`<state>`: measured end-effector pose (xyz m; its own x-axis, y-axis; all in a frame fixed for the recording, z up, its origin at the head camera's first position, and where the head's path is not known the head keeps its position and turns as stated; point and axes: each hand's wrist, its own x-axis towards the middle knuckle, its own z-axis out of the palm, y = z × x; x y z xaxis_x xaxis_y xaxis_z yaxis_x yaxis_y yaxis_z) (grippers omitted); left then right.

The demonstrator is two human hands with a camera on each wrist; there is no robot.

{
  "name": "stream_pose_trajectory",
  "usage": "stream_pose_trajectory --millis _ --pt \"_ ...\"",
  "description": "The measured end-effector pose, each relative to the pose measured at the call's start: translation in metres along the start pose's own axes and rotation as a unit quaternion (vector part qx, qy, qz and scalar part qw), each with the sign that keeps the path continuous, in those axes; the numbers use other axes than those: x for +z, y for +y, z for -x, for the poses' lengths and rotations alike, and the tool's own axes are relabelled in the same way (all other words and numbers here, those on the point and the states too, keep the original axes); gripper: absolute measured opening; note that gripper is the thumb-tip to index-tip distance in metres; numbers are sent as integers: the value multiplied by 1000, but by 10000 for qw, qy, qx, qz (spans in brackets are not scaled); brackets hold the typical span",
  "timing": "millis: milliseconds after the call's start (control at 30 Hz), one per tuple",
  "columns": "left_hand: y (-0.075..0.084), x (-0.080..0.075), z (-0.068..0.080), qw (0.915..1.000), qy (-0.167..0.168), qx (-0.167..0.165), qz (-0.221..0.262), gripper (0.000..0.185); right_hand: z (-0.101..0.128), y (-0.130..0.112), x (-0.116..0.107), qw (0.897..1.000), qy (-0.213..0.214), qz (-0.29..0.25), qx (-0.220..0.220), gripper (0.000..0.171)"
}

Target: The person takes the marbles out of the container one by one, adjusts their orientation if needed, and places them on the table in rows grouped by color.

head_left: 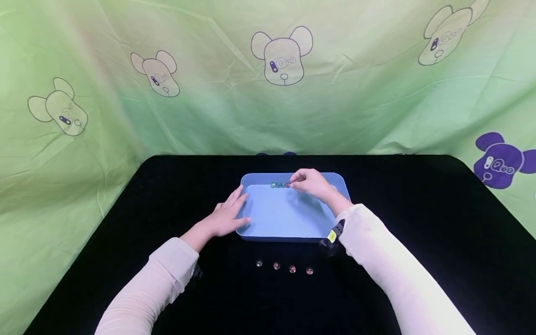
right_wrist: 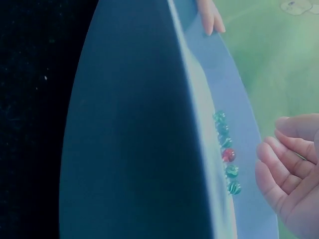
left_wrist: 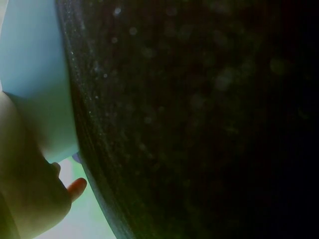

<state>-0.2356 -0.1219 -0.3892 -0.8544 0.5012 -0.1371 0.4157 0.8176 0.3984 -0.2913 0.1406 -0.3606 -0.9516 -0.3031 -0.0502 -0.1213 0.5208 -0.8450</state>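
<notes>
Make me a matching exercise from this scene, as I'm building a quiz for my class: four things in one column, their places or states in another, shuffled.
Things:
1. left hand
2. right hand
3. row of marbles
4. four loose marbles

Places or states:
A. on the black table, in front of the tray
B. fingers flat against the tray's left rim
C. inside the blue tray, along its far wall
D. at the end of the marble row in the tray

Pairs: 1-B, 2-D, 3-C, 4-A

Tray (head_left: 289,218) mid-table (head_left: 418,232), row of marbles (head_left: 279,185) inside along far wall, four marbles (head_left: 284,267) before it
</notes>
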Motion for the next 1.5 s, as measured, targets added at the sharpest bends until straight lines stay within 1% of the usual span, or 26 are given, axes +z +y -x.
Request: stream_pose_trajectory --millis 300,533,700,867,1000,1167,1267,1500 --pt "-1 -3 -2 9999 17 -36 -103 70 -12 3 3 9997 16 255 -5 20" --pt "-1 -3 -3 10000 28 1 -32 70 -15 5 5 9990 -18 454 50 20" --pt "-2 -3 -3 10000 15 -38 -51 70 -18 8 5 9967 -43 803 54 22" --pt "-2 -3 -3 9999 -17 -84 -68 70 -20 11 7 9919 -91 1263 69 25" --pt "-3 -1 -3 9999 -17 -102 -9 71 -23 14 11 9884 -115 1511 -101 25" --pt "-4 2 -2 9999 38 44 93 70 -23 18 17 9823 -77 1822 -430 25" --pt "-2 1 1 9998 52 117 124 70 -21 18 19 9787 -2 1988 -506 25" --pt "-1 1 -1 10000 -13 -17 81 70 -22 14 22 9612 130 2670 -675 23"
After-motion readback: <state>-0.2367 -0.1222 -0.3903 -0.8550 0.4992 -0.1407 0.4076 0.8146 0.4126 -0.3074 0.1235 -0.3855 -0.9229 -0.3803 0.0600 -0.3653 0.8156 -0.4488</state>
